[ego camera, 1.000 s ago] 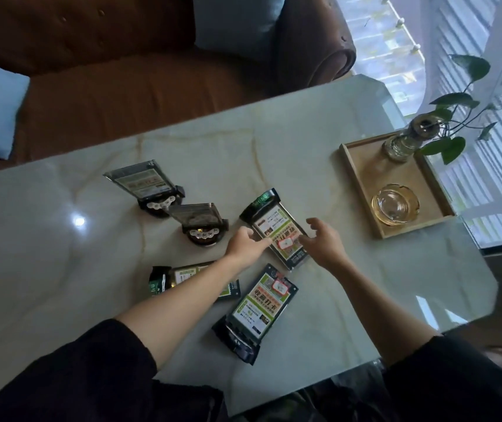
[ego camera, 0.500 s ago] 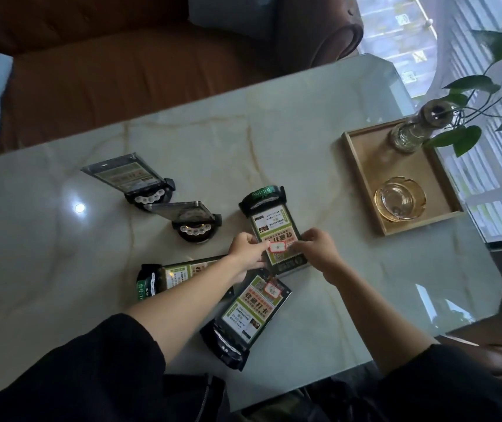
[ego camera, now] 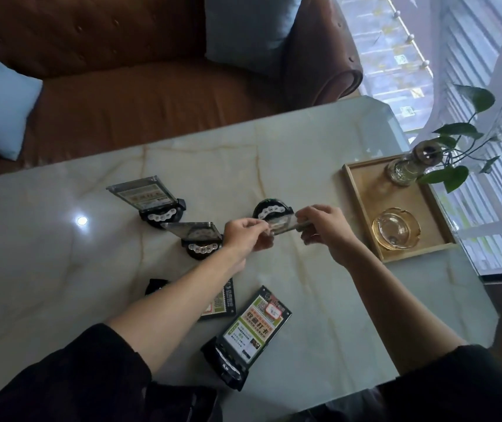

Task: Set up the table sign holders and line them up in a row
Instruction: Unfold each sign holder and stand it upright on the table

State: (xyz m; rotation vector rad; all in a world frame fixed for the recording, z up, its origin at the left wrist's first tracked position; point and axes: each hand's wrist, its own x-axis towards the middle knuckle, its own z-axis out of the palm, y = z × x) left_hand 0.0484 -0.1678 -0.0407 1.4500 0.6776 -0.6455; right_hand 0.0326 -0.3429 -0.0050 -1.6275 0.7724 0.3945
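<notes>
Right now I'm holding sign holder no. 3 (ego camera: pixel 277 219) between both hands, w/ its round black base (ego camera: pixel 271 210) on the bench (ego camera: pixel 61 269) and the clear panel tipping toward me. My left hand (ego camera: pixel 245 234) is pinching the panel's left edge, fingers curled round it; my right hand (ego camera: pixel 324 223) is pinching the right edge the same way. Can't tell whether the panel is fully upright yet, since my hands are covering most of it.

Progress, as I'm judging it: two holders are standing already. The far-left holder (ego camera: pixel 149 199) is sitting upright on its base, and the second holder (ego camera: pixel 198 236) is standing just beside it, nearer me and to the right. Those two plus the one in my hands are forming a rough diagonal, not a clean row, so I'm guessing some straightening is waiting.

Left to do: two more are lying flat nearer me. The flat holder under my left forearm (ego camera: pixel 221 303) is partly hidden, so not much detail there. The flat holder w/ the green card (ego camera: pixel 249 333) is lying face up near the bench's front edge, base pointing toward me.

So approx. halfway: 2 up, 1 in hand, 2 flat, then lining up.

Off to the right, well apart from the work, a wooden tray (ego camera: pixel 362 214) is carrying a glass ashtray (ego camera: pixel 395 228) and a plant vase (ego camera: pixel 403 170).
</notes>
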